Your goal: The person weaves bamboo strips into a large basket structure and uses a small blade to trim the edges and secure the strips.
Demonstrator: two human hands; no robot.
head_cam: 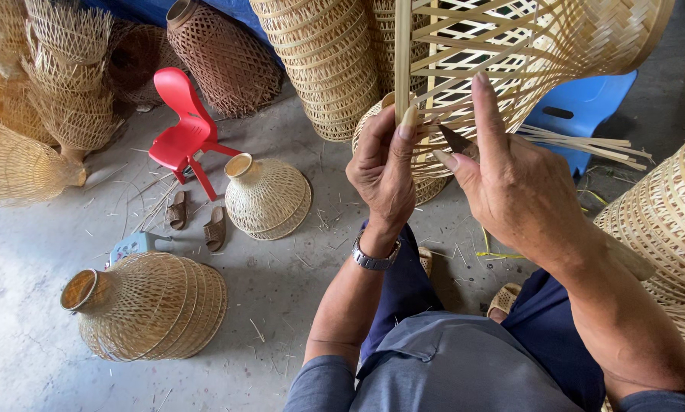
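Both forearms are raised before the lap. One upright bamboo strip (pixel 402 57), long axis vertical, is pinched by the left hand (pixel 384 172). One half-woven basket (pixel 525 53), tilted overhead, is touched by the right hand (pixel 510 179), fingers grasping a dark blade (pixel 457 140). Two sandals (pixel 197 220) are seen beside one red chair (pixel 182 126).

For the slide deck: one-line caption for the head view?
Left hand pinches a flat bamboo strip; right hand steadies the open-weave bamboo basket.

Soft, even daylight; faint shadows on the grey concrete floor (pixel 37 305); sharp focus, slight wide-angle stretching at the edges.
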